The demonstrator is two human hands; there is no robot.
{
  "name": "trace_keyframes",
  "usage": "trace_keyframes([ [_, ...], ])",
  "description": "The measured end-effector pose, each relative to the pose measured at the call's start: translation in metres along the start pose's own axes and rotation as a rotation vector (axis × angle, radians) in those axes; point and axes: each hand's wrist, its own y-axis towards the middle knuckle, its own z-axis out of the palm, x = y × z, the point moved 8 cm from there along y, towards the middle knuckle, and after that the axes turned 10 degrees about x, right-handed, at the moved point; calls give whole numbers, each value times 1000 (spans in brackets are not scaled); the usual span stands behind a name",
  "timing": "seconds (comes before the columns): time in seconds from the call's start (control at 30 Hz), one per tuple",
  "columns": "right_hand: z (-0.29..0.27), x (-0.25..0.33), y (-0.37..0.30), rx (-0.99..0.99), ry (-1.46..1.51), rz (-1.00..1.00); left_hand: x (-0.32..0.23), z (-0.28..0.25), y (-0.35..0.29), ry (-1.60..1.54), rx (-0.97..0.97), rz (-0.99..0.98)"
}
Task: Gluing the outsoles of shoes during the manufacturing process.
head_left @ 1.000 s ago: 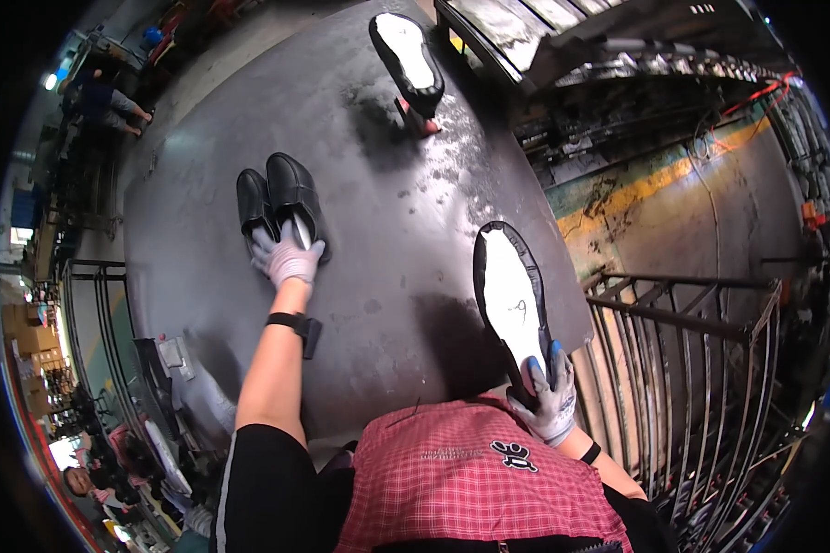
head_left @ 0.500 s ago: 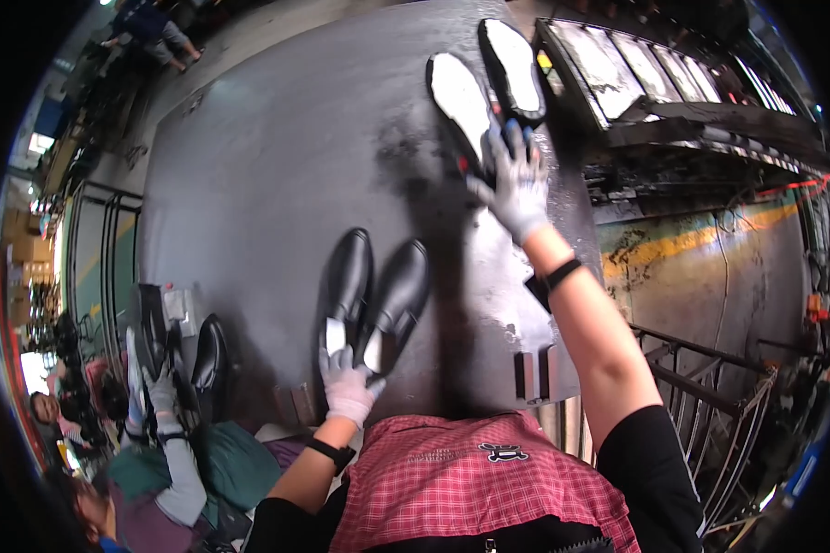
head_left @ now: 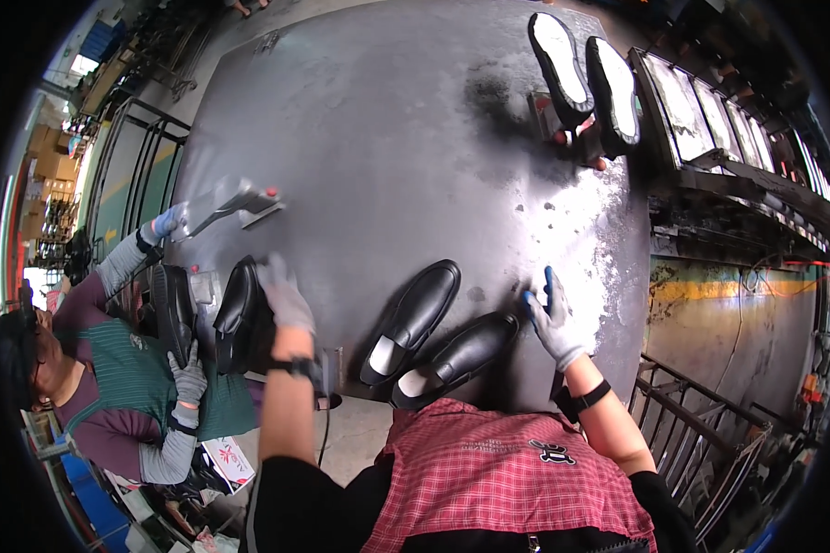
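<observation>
Standing at the dark table (head_left: 378,138), we have our left hand (head_left: 284,293) out over its left edge, gloved fingers closed on the top of a black shoe (head_left: 240,318) that sits upright there; the grip from above looks suited to lifting it. Just left of that shoe a second shoe (head_left: 171,313) stands beside a co-worker, whose gloved hand (head_left: 189,373) lies below it and whose other hand (head_left: 166,221) holds a grey tool (head_left: 221,198) up over the table edge.

Our right hand (head_left: 551,318) rests on the table with fingers spread and nothing held, touching the toe end of the nearer of a pair (head_left: 433,336) of black shoes. That pair lies between our two hands, openings toward us, toes pointing away, side by side and just apart, probably so both can be reached at once.

Far beyond the right hand, two more shoes (head_left: 586,83) lie sole up, their pale soles showing, likely turned so the undersides are exposed.

Well left of our left hand, brown boxes (head_left: 51,152) are stacked; a white printed sheet (head_left: 231,456) lies below the co-worker. A yellow stripe (head_left: 710,290) marks the wall right of our right hand.
</observation>
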Motion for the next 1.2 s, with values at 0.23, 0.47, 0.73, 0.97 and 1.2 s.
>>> trace_keyframes([
  [0.23,-63,-36,-99,-170,-46,90,2,68,182,-666,-4,-148],
  [0.47,-81,-45,-150,-264,-58,194,35,176,111,-600,285,-190],
  [0.73,-82,114,-38,-220,-515,-275,103,318,-127,-499,758,-602],
  [0.97,-97,51,-86,-75,-416,43,186,358,-292,-466,1079,-818],
  [1.2,-109,1,-169,-285,-339,265,132,319,-356,286,1476,-728],
])
